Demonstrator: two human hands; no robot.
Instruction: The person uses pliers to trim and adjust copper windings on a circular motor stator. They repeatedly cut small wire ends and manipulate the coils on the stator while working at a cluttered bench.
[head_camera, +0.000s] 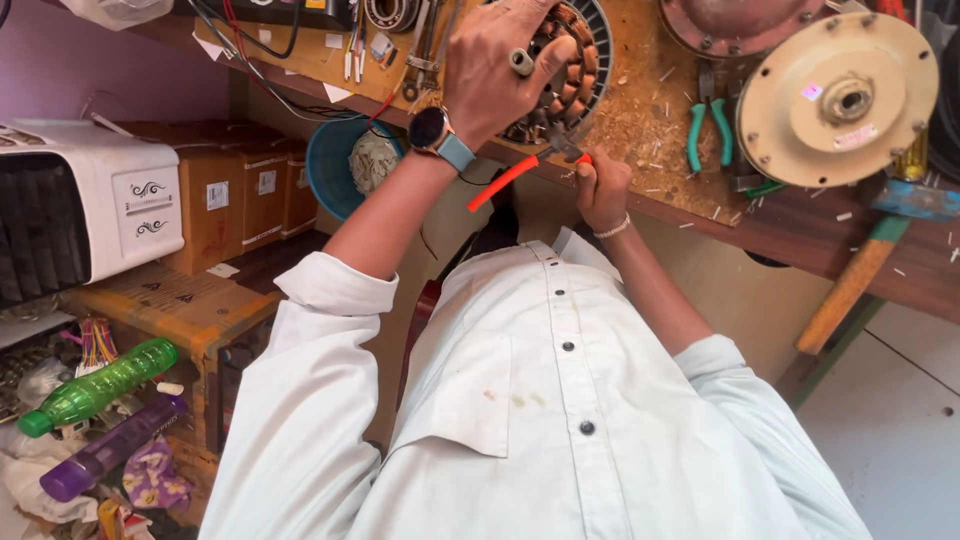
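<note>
My left hand (495, 65) rests on top of a round motor stator (575, 60) with copper windings and grips it on the wooden workbench (650, 120). A ring and a wristwatch are on that hand and arm. My right hand (600, 185) is closed around red-handled pliers (510, 178). The pliers' jaws reach the stator's lower edge near the bench's front edge. One red handle sticks out to the left, below my left wrist.
Green-handled pliers (708, 125) and a cream round motor cover (838, 100) lie on the bench to the right. A hammer (860, 275) hangs over the edge. A blue bowl (340, 165), cardboard boxes (235, 200), a white appliance (85, 205) and bottles (95, 390) sit at the left.
</note>
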